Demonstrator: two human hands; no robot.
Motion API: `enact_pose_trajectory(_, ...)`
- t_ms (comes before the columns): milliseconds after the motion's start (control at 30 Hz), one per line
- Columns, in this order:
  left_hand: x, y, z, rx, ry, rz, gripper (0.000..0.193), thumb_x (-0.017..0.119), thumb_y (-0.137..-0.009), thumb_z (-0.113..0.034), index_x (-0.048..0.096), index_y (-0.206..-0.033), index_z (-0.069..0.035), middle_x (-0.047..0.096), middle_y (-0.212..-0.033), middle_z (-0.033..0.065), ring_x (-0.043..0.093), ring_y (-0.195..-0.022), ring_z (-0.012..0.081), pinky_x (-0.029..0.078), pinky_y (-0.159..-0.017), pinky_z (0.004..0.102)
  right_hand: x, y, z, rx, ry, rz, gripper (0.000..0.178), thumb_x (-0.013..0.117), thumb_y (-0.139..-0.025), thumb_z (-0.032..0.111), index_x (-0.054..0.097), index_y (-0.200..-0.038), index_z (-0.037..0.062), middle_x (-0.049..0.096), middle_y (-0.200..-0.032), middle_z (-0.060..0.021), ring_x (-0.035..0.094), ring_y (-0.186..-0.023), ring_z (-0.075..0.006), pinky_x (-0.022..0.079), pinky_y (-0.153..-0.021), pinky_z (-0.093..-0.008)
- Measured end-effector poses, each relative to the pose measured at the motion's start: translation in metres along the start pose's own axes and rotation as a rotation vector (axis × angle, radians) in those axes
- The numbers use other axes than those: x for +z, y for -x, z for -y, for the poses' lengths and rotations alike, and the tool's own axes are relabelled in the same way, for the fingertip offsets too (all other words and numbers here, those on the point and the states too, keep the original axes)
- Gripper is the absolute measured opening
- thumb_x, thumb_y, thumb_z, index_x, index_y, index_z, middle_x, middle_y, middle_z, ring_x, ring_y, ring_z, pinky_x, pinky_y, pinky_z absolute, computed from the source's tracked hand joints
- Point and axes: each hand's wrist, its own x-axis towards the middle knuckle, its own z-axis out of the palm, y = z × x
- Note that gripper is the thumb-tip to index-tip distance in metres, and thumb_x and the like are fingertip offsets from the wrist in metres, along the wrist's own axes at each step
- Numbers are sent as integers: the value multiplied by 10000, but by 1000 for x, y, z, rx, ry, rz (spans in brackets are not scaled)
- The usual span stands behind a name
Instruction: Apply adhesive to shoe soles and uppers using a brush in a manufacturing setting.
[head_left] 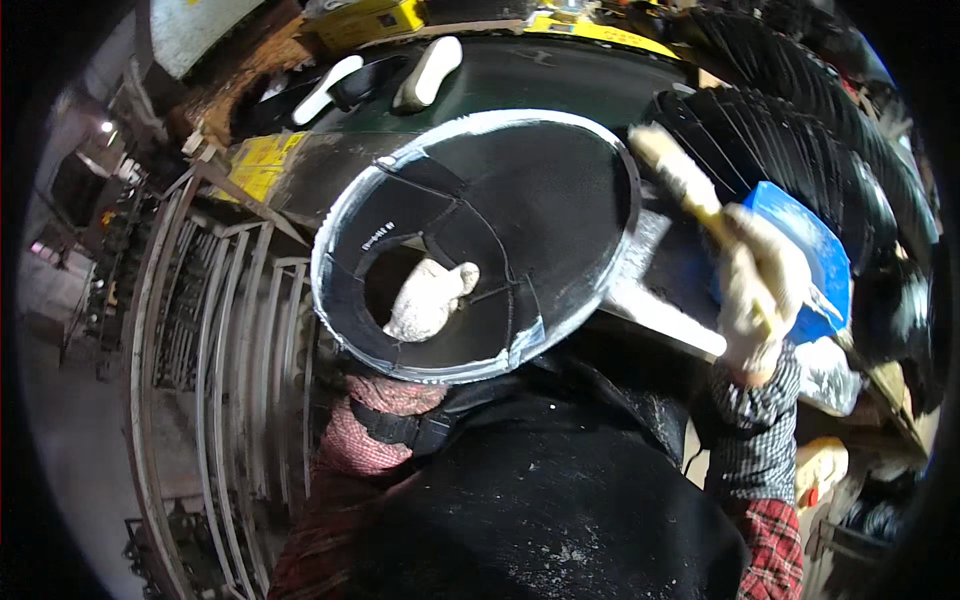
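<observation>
In front of me is a large black oval piece point(560, 190) with stitched seams, a hole at its lower left and white coating round its rim. My left hand point(425, 300), in a white glove, shows through that hole and grips the piece at the hole's edge; part of the hand is hidden. My right hand point(765, 275), gloved too, is closed round a brush point(675, 170) to the right of the piece. The brush head points up and left, near the rim but apart from it. Beside the right hand stands a blue container point(815, 240) with white smears.
Stacked black pieces point(770, 140) fill the right side. Behind the oval piece, two white sole-shaped things point(430, 75) lie on a dark surface point(530, 75). A yellow box point(370, 25) stands at the back. Metal rack bars point(215, 350) are on my left.
</observation>
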Motion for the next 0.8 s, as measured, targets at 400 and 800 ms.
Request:
enact_pose_trajectory(400, -1, -150, -6, 262, -1750, 84, 367, 539, -926, -417, 593, -1212, -194, 687, -863, 144, 662, -780, 317, 527, -729, 406, -2, 65, -30, 73, 70, 293, 165, 606, -883, 10, 603, -1035, -52, 609, -776, -100, 594, -587, -134, 460, -503, -213)
enact_pose_trajectory(800, -140, -37, -29, 417, -152, -396, 347, 521, -972, -118, 463, -1288, 13, 652, -961, 163, 677, -743, 259, 594, -672, 404, 24, 78, -16, 269, -177, 332, 341, 657, -904, 242, 592, -1046, -60, 625, -1005, -149, 629, -893, -238, 518, -803, -322)
